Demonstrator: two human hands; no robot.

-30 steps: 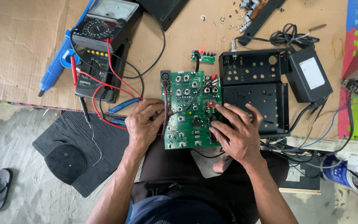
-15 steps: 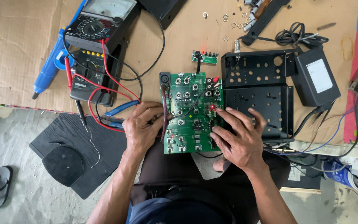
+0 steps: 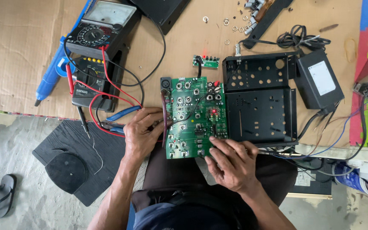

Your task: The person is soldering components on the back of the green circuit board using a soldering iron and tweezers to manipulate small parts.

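Across the cardboard-covered bench, a multimeter (image 3: 101, 32) lies far left. Next, the left hand (image 3: 141, 136) curls around the green circuit board's (image 3: 194, 117) left edge, seemingly pinching it. Rightward, the right hand (image 3: 231, 164), fingers spread, presses 1 lower corner beside the black chassis (image 3: 260, 102).

The person's left hand (image 3: 140, 134) lies palm down, fingers curled to the right, its thumb and fingertips pinched together. The right hand (image 3: 231, 164) sits lower and to the right, back upward, fingers (image 3: 218, 147) spread and bent, pointing up-left. Both bare forearms run down toward the body, elbows bent.
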